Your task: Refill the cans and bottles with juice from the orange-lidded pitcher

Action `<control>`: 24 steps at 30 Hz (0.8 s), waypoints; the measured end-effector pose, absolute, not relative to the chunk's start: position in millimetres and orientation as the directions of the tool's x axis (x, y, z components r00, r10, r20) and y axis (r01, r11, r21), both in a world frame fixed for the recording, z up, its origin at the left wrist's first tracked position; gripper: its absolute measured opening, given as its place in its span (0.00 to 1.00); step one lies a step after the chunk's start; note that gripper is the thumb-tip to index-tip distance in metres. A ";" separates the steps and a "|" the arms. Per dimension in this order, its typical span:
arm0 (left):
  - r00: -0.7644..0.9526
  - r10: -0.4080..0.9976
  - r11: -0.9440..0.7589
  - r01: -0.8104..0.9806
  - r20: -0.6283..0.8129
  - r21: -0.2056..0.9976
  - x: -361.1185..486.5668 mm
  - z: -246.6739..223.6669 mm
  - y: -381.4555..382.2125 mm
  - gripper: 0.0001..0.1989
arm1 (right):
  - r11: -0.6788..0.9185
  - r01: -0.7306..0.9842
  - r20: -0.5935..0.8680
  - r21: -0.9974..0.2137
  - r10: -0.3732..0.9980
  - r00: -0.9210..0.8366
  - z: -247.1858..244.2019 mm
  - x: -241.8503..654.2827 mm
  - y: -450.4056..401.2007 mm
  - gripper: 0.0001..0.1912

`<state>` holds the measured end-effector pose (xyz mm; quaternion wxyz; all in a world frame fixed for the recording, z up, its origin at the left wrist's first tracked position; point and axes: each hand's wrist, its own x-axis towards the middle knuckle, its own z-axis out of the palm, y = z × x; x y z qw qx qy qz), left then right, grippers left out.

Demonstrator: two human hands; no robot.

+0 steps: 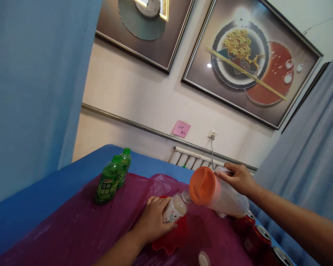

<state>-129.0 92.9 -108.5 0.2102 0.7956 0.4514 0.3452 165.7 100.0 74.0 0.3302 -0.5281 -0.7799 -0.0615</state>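
My left hand is wrapped round a small clear bottle with a printed label, which leans to the right with its mouth uncapped. My right hand grips the handle of a translucent pitcher. The pitcher is tipped to the left, and its orange lid is close to the bottle's mouth. Whether liquid passes between them cannot be made out. Beneath the bottle lies a red scalloped dish, partly hidden by my left hand. A small white cap is at the bottom edge of the view.
Two green bottles stand at the left on purple plastic sheeting over a blue table. Several red cans line the right side. Behind are a radiator, a pipe and a plugged-in cable; blue curtains hang on both sides.
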 end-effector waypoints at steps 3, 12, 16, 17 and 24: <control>0.358 0.857 -0.514 0.569 0.369 0.642 -129.2 -108.1 92.6 0.30 | 0.441 0.863 0.589 -0.248 0.776 -0.227 72.9 166.4 100.6 0.30; 0.348 0.868 -0.497 0.574 0.355 0.651 -129.2 -104.7 90.6 0.30 | 0.461 0.835 0.634 -0.302 0.751 -0.185 57.7 174.4 105.1 0.31; 0.343 0.870 -0.492 0.561 0.354 0.665 -129.3 -104.0 90.5 0.30 | 0.443 0.783 0.645 -0.436 0.761 -0.071 39.1 181.4 106.4 0.31; 0.336 0.873 -0.487 0.554 0.353 0.675 -129.2 -104.7 91.1 0.29 | 0.434 0.762 0.646 -0.481 0.763 -0.027 34.1 182.4 106.3 0.32; 0.272 0.920 -0.369 0.355 0.282 0.859 -127.2 -118.1 102.1 0.34 | 0.318 0.503 0.528 -0.803 0.772 0.355 -16.9 190.9 108.7 0.31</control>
